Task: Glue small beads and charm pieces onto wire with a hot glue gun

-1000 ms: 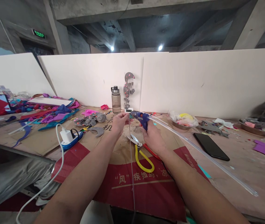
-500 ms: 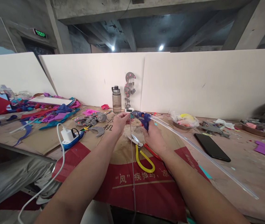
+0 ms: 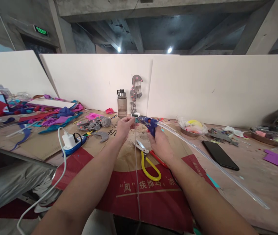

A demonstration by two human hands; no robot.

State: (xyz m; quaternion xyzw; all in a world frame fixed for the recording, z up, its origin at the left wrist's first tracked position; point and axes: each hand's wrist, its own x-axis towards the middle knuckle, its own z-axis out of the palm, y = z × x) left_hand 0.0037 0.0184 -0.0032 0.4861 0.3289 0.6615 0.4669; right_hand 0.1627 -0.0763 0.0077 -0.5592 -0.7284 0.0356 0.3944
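My right hand (image 3: 160,143) is wrapped round the handle of a blue hot glue gun (image 3: 151,124); a long clear glue stick (image 3: 209,158) trails from its back end. The nozzle points left, close to the fingertips of my left hand (image 3: 126,126). Those fingers are pinched together, and a thin grey cord (image 3: 137,176) runs down from them towards my lap. Any small piece at the pinch is too tiny to make out. Below the glue gun lie scissors (image 3: 151,164) with yellow and red handles, their blades slightly apart on the cardboard (image 3: 153,202).
A water bottle (image 3: 122,103) and a grey hanging ornament (image 3: 136,88) stand by the white boards (image 3: 92,81). Left are a ball of grey yarn (image 3: 106,121), a blue power strip (image 3: 76,146) and felt scraps (image 3: 58,120). A black phone (image 3: 220,155) lies right.
The whole view has shifted slightly. Both hands keep nearly the same pose, with the glue gun's nozzle still close to the left fingertips. The cord's upper part sits slightly further left.
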